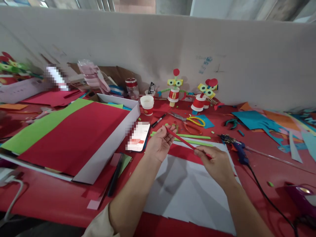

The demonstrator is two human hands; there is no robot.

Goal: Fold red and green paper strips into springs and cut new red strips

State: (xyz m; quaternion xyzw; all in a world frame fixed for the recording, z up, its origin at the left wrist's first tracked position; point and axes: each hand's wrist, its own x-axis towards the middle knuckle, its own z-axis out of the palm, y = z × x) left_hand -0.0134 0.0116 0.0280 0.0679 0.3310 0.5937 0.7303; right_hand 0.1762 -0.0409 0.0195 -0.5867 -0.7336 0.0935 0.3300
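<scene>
A narrow red paper strip (182, 140) is stretched between my two hands above a white sheet (187, 187). My left hand (161, 140), palm turned up, pinches the strip's far left end between thumb and fingers. Lower and to the right, my right hand (214, 163) grips the strip near its other end. Behind the hands lie green paper strips (195, 136) and a small folded green-and-brown piece partly hidden by my left fingers. A red paper piece (182, 154) lies along the top of the white sheet.
A white box (108, 141) with red and green sheets stands left, beside a phone (139, 138). Scissors (187, 120), a marker (158, 120) and paper-cup figures (173, 93) lie or stand behind. A glue gun (239, 149) and its cord are right, near paper scraps (256, 123).
</scene>
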